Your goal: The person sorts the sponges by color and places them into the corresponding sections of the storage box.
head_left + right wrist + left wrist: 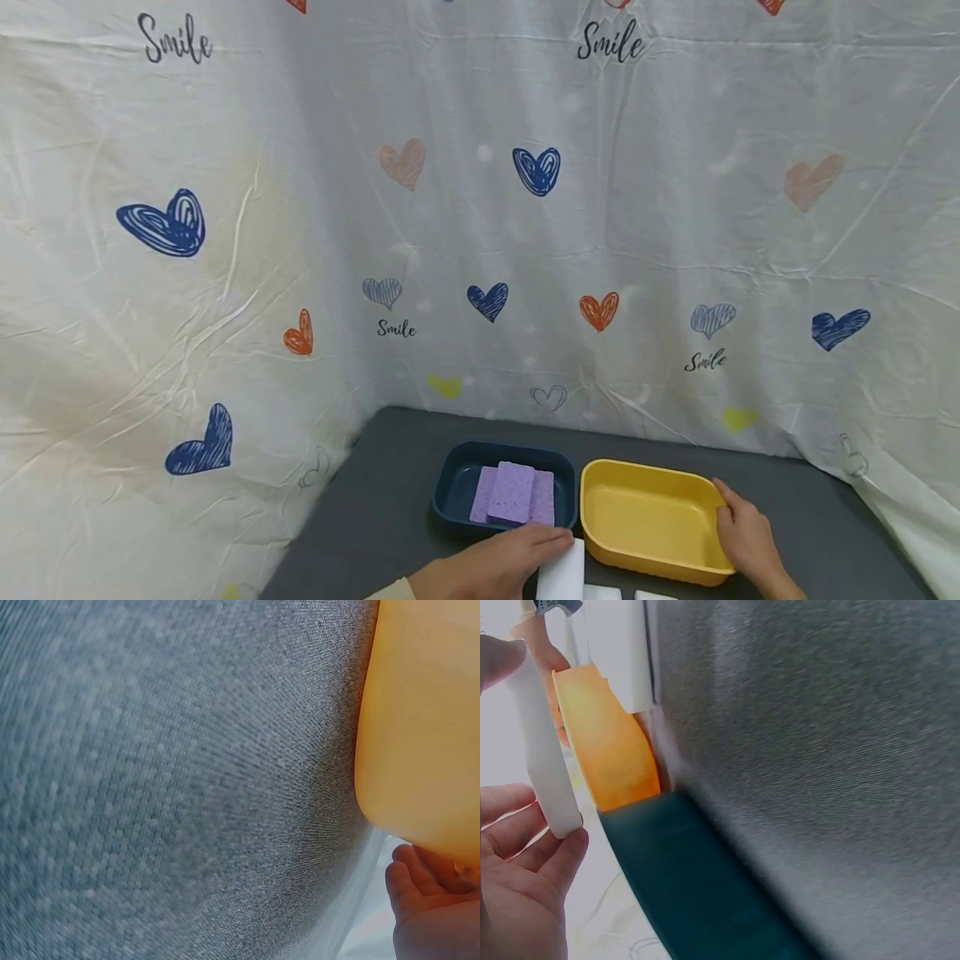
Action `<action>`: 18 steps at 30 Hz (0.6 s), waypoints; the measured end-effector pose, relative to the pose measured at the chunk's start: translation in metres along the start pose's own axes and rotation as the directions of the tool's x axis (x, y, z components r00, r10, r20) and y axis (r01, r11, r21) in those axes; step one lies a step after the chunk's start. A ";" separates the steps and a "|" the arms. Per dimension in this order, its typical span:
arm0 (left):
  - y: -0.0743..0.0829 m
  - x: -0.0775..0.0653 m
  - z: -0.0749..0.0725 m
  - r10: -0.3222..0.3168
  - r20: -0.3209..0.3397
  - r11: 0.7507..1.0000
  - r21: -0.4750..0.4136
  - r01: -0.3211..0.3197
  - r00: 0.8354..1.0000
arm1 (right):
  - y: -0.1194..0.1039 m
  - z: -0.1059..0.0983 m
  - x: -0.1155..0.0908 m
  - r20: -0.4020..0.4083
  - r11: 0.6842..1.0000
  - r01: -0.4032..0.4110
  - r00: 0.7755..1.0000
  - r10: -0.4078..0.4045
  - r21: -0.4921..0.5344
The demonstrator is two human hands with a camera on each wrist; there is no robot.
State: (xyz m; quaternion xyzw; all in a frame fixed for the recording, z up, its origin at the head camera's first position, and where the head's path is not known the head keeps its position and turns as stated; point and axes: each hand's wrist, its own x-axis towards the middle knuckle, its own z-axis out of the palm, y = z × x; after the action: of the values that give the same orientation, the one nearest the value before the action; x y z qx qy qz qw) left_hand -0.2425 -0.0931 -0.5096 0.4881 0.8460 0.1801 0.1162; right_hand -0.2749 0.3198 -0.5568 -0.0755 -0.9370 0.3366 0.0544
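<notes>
In the head view my left hand (491,562) is at the front, next to the navy tub. It pinches a white rectangular block (544,742) between thumb and fingertips, as the left wrist view shows. The block is held above the table, in front of the two tubs. Purple sponges (513,492), three of them, lie overlapping in the navy tub (452,475). Beside it stands a yellow tub (652,504) with nothing inside. My right hand (752,533) grips the yellow tub at its right end, with fingers against the outer wall in the right wrist view.
More white blocks (602,592) lie on the dark grey table (360,517), cut off by the lower edge of the head view. A pale curtain (637,208) printed with hearts hangs behind the table and along its left side.
</notes>
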 end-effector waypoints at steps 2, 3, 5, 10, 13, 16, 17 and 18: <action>0.001 0.002 -0.002 -0.006 -0.001 1.000 -0.013 0.006 1.000 | 0.000 0.000 0.000 -0.006 1.000 0.004 1.000 -0.005 -0.006; 0.002 0.004 -0.004 -0.014 0.000 1.000 -0.017 0.014 1.000 | 0.000 0.000 0.001 -0.004 1.000 0.002 1.000 -0.002 -0.005; 0.004 0.007 -0.007 -0.027 0.002 0.999 -0.023 0.027 1.000 | 0.000 0.000 0.001 -0.005 1.000 0.001 1.000 -0.001 -0.004; 0.006 0.016 -0.018 0.040 -0.033 0.996 0.084 -0.037 0.999 | 0.001 0.000 0.001 0.003 1.000 -0.006 1.000 0.006 0.014; 0.005 0.023 -0.024 0.084 -0.069 0.987 0.143 -0.073 0.994 | 0.001 0.000 0.000 0.008 1.000 -0.012 1.000 0.012 0.024; 0.005 0.033 -0.029 0.086 -0.109 0.985 0.158 -0.068 0.990 | 0.002 0.000 0.001 0.003 1.000 -0.007 1.000 0.007 0.024; 0.006 0.037 -0.031 0.088 -0.123 0.984 0.166 -0.067 0.989 | 0.001 0.000 0.001 0.003 1.000 -0.006 1.000 0.006 0.028; 0.006 0.040 -0.032 0.086 -0.135 0.983 0.174 -0.061 0.987 | 0.001 0.000 0.001 0.005 1.000 -0.009 1.000 0.008 0.030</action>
State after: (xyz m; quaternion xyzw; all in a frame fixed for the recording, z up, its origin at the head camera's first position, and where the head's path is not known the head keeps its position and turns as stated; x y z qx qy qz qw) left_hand -0.2693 -0.0618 -0.4785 0.5132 0.8457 0.1461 0.0072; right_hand -0.2761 0.3207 -0.5580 -0.0779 -0.9317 0.3510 0.0520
